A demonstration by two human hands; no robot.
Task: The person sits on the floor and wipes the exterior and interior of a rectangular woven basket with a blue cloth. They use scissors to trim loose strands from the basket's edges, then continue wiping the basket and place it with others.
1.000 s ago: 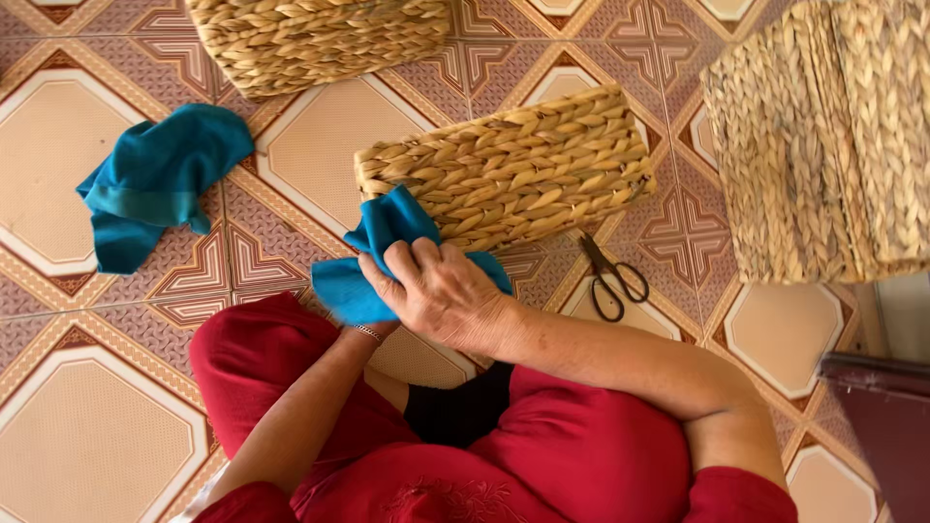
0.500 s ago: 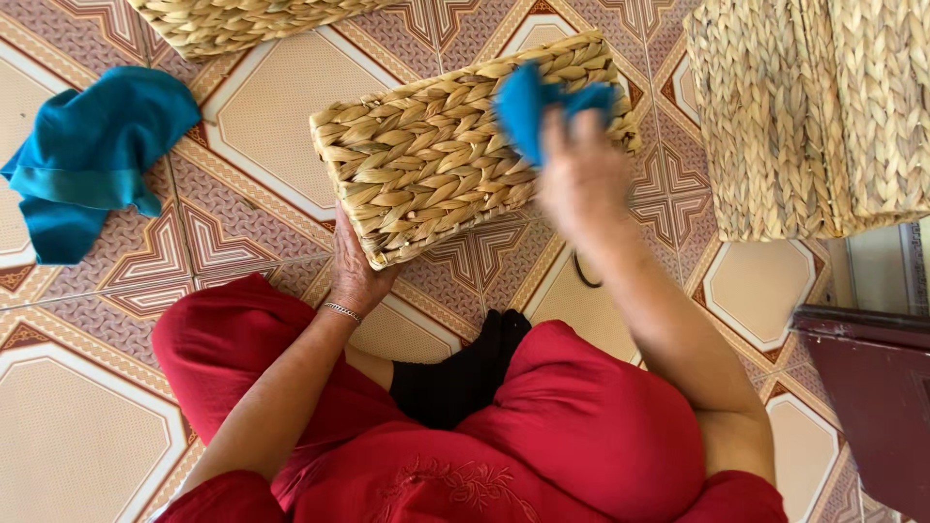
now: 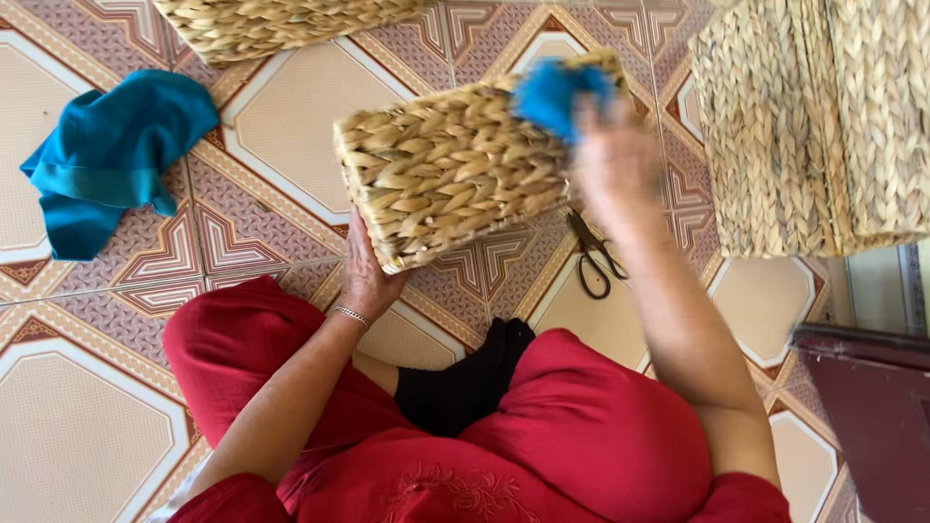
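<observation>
- A rectangular woven straw basket [image 3: 455,169] is lying tilted above the patterned tile floor, its braided tan face turning towards the camera, its near corner resting against the left hand [image 3: 366,276].
- A bright blue cloth [image 3: 554,95], bunched and blurred, is pressing on the basket's far end under the right hand [image 3: 612,160].
</observation>
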